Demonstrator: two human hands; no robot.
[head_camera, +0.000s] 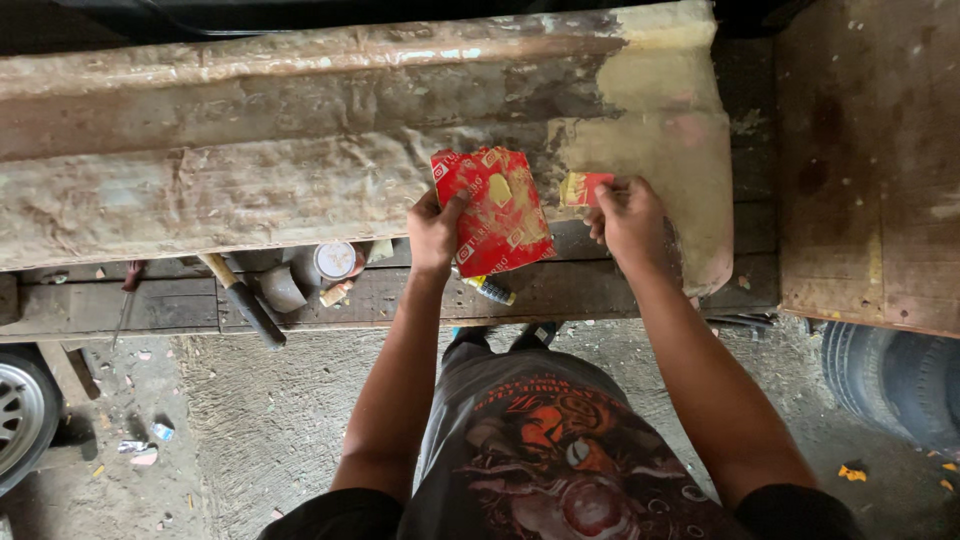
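My left hand (433, 232) grips the lower left edge of a red printed card sheet (497, 212) smeared with a dab of yellow filler paste. My right hand (628, 220) pinches a small red card scrap (584, 187) with yellow paste on it, pressed against the yellow-coated right end of a long worn panel (250, 170). The panel lies across a dark wooden bench (160, 305). Its right end (672, 130) is covered in yellowish filler, the rest is brown and flaking.
Under the panel's front edge lie a wooden-handled tool (243, 300), a grey pipe elbow (281, 290), a small round tin (335, 261) and a small tube (489, 290). A wheel rim (20, 415) stands at lower left, a tyre (890, 375) at lower right, a rusty board (870, 160) on the right.
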